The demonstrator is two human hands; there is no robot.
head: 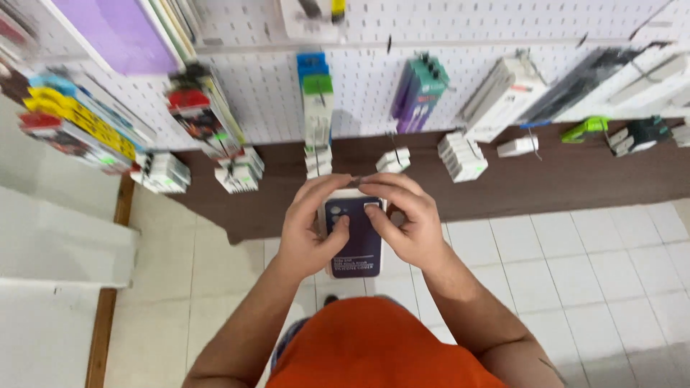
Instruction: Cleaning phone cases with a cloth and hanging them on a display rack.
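Pegboard wall (374, 86), hanging packages (420, 93), tiled floor (575, 266)

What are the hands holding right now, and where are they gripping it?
Both hands hold a boxed dark blue phone case: left hand and right hand grip its sides near the top, thumbs on the front.

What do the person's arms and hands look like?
Both arms are bare, with no sleeves reaching the forearms. The left hand and right hand wear no gloves, rings or watch that can be seen. An orange shirt covers the body below.
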